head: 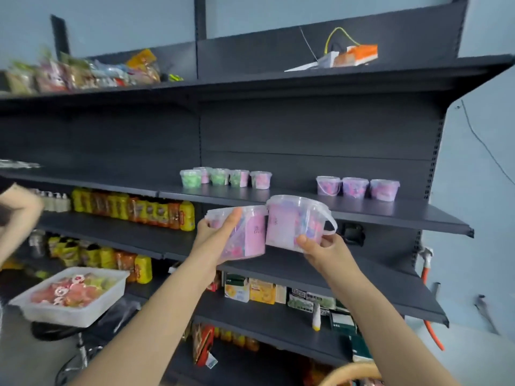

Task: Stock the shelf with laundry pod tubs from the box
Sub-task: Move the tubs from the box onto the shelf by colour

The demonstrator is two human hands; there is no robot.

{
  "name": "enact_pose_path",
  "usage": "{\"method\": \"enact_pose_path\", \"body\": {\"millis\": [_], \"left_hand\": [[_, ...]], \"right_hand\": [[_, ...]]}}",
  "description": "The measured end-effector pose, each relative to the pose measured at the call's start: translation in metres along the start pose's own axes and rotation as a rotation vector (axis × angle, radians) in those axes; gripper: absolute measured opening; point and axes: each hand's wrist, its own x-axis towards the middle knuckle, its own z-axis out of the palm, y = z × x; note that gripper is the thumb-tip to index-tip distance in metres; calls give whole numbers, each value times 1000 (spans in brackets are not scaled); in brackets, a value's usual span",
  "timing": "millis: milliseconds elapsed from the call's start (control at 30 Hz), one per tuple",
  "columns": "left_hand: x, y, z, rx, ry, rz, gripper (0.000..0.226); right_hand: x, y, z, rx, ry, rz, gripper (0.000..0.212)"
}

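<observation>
Perhaps eight tubs (328, 186) stocked on the shelf (301, 203); my left hand (220, 232) and right hand (324, 250) each grip another.

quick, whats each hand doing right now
Left hand: closed around the tilted pink tub.
Right hand: closed around the handled pink tub, gripping its base.
</observation>
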Motion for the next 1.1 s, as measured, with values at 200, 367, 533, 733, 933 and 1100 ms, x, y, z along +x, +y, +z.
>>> {"method": "enact_pose_path", "body": {"millis": [200, 367, 533, 733, 933, 1100], "left_hand": [[100, 30, -61, -12, -25, 45, 124], [174, 35, -64, -10, -119, 75, 101], [227, 17, -24, -43, -218, 17, 75], [277, -5, 56, -89, -333, -25, 46], [343, -27, 166, -43, -378, -5, 60], [399, -41, 263, 51, -416, 52, 68]], "right_hand": [[75, -8, 86, -2, 16, -83, 100], [125, 0, 110, -12, 150, -118, 90], [158, 1, 84, -109, 269, -113, 62], [214, 13, 19, -208, 362, -107, 65], [285, 27, -71, -259, 366, -101, 49], [351, 42, -154, -250, 432, -97, 55]]}}
